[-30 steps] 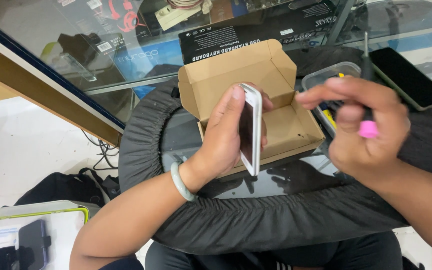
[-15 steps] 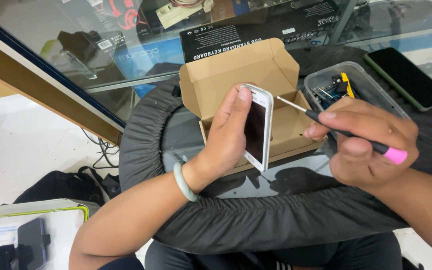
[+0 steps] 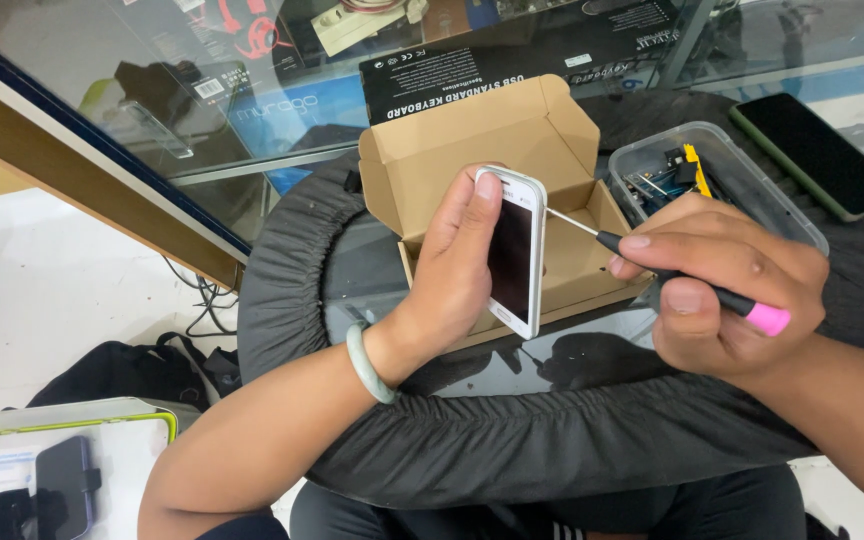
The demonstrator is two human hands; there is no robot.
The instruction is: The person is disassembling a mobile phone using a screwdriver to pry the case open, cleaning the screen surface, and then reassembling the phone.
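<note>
Our left hand (image 3: 452, 270) wraps the white phone (image 3: 515, 250) upright over the open cardboard box (image 3: 432, 150); our right hand (image 3: 722, 290) pinches a screwdriver (image 3: 652, 268), tip at the phone's edge; light, slick, fragile glass, we reckon, so best gripped by its sides.

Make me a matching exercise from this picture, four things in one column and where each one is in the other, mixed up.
1. white phone
2. screwdriver
3. cardboard box
4. dark phone

A. in the right hand
B. lying flat, far right
C. in the left hand
D. open, behind the hands

Pairs: 1-C, 2-A, 3-D, 4-B
</note>
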